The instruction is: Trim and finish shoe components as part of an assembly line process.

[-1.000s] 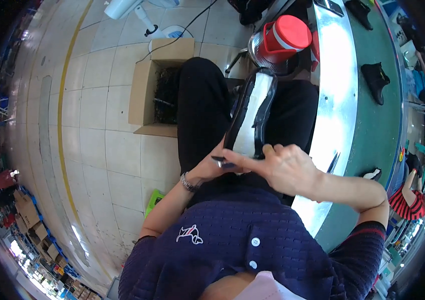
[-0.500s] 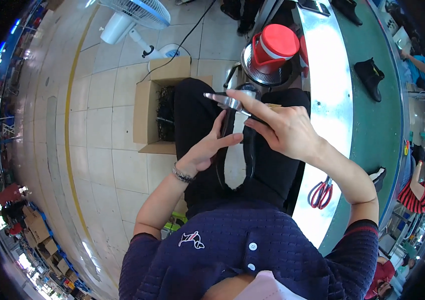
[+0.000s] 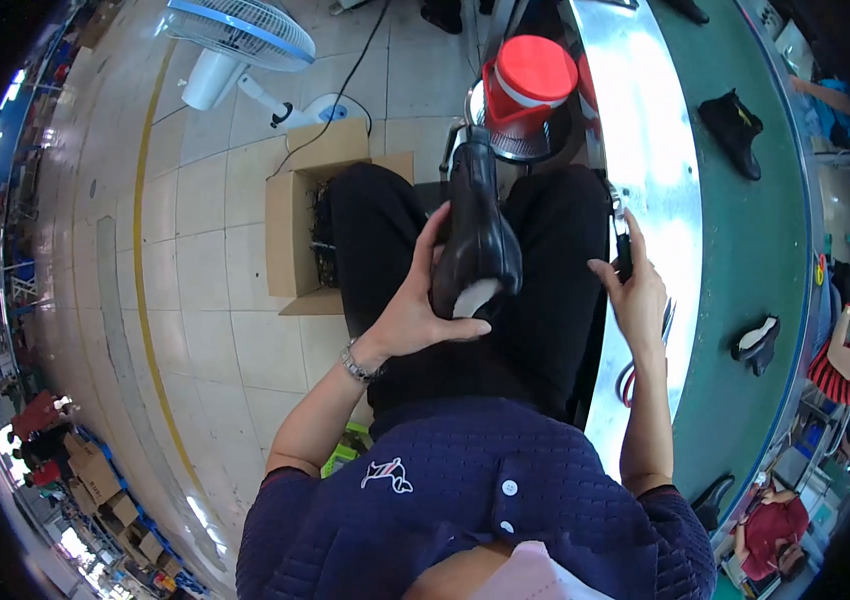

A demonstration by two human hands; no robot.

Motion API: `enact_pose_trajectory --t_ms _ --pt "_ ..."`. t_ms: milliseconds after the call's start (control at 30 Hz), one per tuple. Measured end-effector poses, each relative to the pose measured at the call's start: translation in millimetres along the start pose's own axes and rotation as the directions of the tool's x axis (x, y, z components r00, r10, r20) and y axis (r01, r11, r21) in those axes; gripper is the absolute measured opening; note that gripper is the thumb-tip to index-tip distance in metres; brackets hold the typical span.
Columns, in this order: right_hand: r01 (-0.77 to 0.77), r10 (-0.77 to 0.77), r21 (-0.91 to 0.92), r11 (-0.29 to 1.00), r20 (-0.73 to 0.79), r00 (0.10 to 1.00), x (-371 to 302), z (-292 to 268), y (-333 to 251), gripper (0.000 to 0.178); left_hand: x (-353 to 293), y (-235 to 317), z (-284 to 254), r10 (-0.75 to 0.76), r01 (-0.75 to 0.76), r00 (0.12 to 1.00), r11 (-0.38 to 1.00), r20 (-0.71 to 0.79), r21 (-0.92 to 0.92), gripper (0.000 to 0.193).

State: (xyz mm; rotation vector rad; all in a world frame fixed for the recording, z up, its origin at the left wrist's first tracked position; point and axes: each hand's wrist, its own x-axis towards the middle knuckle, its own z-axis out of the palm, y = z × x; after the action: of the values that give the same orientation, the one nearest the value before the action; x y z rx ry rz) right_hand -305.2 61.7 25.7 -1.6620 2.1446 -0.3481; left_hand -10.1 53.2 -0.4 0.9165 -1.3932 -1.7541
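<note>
A black leather boot (image 3: 480,225) lies over my lap, its toe toward me and its shaft pointing away. My left hand (image 3: 415,310) grips it around the toe end, thumb across the front and fingers along the left side. A white patch (image 3: 478,296) shows on its underside by my thumb. At the bench's near edge on my right, metal pliers (image 3: 622,235) with dark handles rest beside my right hand (image 3: 640,300). That hand's fingers lie along the handles while its thumb stands apart from them. Red-handled scissors (image 3: 628,385) are partly hidden by my right forearm.
The shiny metal bench (image 3: 650,120) runs along my right, beside a green belt (image 3: 725,250) carrying several dark shoes. Ahead stands a red lidded bucket (image 3: 535,85) on a round stool. On my left are an open cardboard box (image 3: 290,235) and a fan (image 3: 240,40). People work at far right.
My right hand has carried the pliers from above the boot to the bench edge and loosened its grip. The boot has turned from pale sole upward to black upper upward, in my left hand.
</note>
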Motion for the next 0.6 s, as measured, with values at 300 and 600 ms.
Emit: enact_pose_trajectory --t_ms 300,600 --pt "0.076 -0.101 -0.192 0.979 -0.129 0.986 -14.8 16.3 56.8 0.066 2.5 -26.1 2.9 0.138 -0.140 0.989 0.989 0.054 0.051 0.128" --pt "0.051 -0.360 0.903 0.426 0.118 0.925 -62.6 7.6 -15.2 0.116 29.4 18.0 48.2 -0.421 0.489 0.868 0.819 0.265 -0.302 0.113"
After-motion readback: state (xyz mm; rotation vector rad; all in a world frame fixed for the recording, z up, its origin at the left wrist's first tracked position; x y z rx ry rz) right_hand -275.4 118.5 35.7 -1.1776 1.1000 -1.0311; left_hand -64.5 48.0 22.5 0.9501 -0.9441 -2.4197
